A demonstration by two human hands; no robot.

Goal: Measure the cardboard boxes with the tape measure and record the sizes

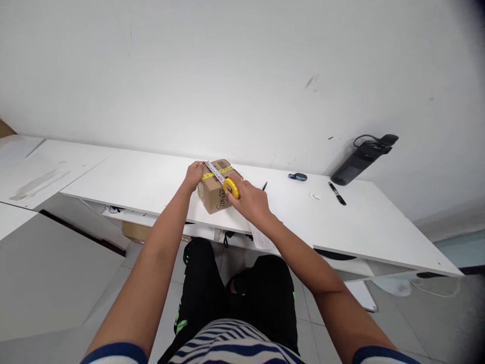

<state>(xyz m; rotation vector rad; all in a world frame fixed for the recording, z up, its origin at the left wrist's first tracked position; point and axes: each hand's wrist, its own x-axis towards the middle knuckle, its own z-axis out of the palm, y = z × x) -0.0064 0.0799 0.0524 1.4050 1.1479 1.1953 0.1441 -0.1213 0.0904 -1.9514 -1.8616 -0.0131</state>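
Apparently measured box (216,196) with right grip (250,200) closed round tape measure (231,188), left grip (193,175) at blade tip (209,166), hold unclear; likely needed reading.

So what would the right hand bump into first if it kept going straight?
Probably the cardboard box: it sits just ahead of the right hand, which holds the yellow tape measure. I can't tell if the hand itself touches the box.

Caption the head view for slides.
Right hand holds a yellow tape measure, its blade across a taped cardboard box; left hand at the blade's end.
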